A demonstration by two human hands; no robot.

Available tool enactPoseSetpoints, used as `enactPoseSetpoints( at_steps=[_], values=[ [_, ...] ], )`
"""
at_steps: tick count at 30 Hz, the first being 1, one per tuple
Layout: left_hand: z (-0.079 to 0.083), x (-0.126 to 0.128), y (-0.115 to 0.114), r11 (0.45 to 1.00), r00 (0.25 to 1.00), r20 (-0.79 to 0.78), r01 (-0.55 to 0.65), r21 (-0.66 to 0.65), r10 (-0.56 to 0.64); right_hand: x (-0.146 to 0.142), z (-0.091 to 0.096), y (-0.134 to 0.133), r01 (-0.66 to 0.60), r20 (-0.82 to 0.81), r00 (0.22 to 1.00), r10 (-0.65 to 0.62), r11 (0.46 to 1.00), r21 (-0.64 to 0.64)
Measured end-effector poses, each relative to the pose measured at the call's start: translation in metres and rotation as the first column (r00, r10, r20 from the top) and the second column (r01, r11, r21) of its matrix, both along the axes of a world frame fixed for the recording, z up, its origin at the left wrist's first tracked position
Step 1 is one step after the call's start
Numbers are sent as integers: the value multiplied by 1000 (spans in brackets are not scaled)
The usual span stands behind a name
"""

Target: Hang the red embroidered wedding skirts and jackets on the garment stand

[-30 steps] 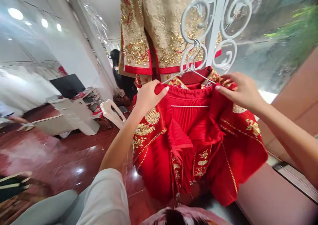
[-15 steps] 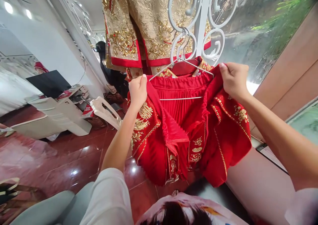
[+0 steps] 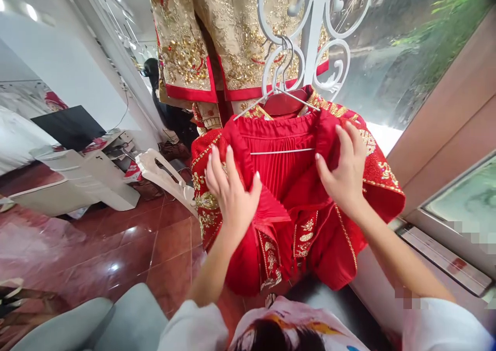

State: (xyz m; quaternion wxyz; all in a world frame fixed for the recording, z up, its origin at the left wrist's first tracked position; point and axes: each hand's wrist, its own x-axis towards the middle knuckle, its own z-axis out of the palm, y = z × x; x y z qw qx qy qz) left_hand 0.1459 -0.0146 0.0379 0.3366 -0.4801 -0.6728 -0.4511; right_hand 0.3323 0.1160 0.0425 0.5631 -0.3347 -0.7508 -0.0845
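While the red pleated skirt (image 3: 279, 167) hangs between the two sets of fingers, the left hand (image 3: 233, 193) has its fingers fanned and its thumb well apart, with nothing visibly gripped; the right hand (image 3: 345, 171) is spread too, fingers slightly curled — whether either set of fingertips presses on the cloth, I cannot tell.

What looks done is the seating on the white wire hanger (image 3: 282, 151): its slanting arms run down to the waistband's sides, above the fingertips; its bar crosses the pleats in the gap between both hands; what looks left is the front edge, sagging and folded low between the wrists, not yet straightened.

As for edges, the red embroidered jacket (image 3: 382, 172) bulges past the fingers on either side; above the fingertips come the white scrollwork (image 3: 312, 35) and the hem of the gold garment (image 3: 248, 41); the brown panel (image 3: 434, 123) stands beyond the right fingers; the white chair (image 3: 163, 170) is nearest the left ones — wider room lies over the tiled floor (image 3: 170, 242), further left.
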Motion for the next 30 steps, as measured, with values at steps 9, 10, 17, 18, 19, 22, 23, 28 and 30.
enactPoseSetpoints(
  at_steps=[9, 10, 17, 18, 19, 22, 23, 28, 30],
  values=[
    [-104, 16, -35, 965, 872, 482, 195, -178, -87, 34, -83, -29, -13, -122, 991, -57, 861, -509],
    [-103, 16, -35, 950, 855, 509, 234, -208, -99, 33, -86, -31, -93, -166, 986, -6, 807, -583],
    [-78, 35, -39, 915, 829, 538, 323, -241, -151, 24, -77, -70, -383, -208, 907, 366, 511, -769],
    [-76, 38, -39, 896, 784, 597, 374, -238, -169, 22, -74, -75, -382, -160, 889, 429, 502, -776],
    [-75, 42, -38, 870, 711, 675, 443, -215, -196, 21, -71, -80, -387, -118, 865, 487, 498, -776],
    [-73, 49, -30, 763, 386, 876, 646, -34, -288, 15, -66, -89, -457, -121, 797, 592, 459, -762],
    [-73, 50, -27, 734, 301, 903, 678, 24, -307, 13, -66, -90, -484, -169, 787, 593, 425, -765],
    [-75, 48, -18, 717, 218, 913, 690, 106, -344, 9, -73, -84, -553, -410, 805, 429, 290, -781],
    [-77, 46, -18, 727, 244, 910, 681, 85, -335, 9, -80, -77, -563, -463, 811, 357, 262, -784]
  ],
)
